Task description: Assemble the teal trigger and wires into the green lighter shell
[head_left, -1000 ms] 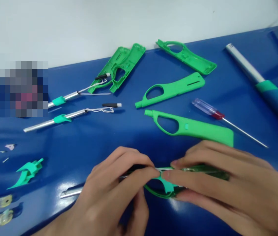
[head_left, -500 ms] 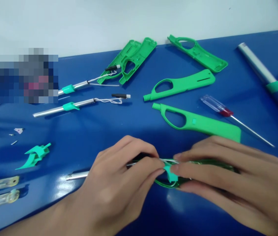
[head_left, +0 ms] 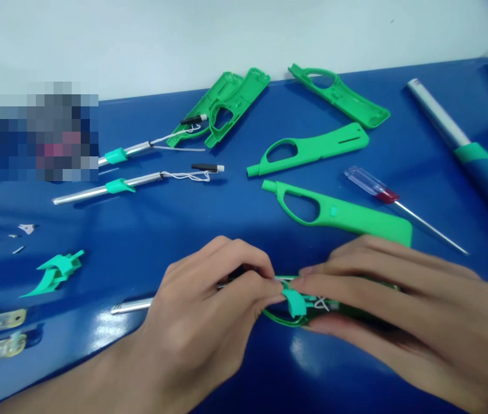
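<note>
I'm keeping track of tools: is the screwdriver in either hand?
No, the screwdriver lies on the blue table, apart from the left hand and the right hand.

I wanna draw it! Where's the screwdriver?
In the head view, the screwdriver lies right of centre on the blue table, beyond the right hand and beside a green shell.

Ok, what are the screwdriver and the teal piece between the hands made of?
Screwdriver: see-through, glossy grip, probably clear plastic; thin, greyish, shiny shaft, most likely steel. Teal piece: likely plastic, smooth and satin, one solid colour; which plastic, I can't tell.
</note>
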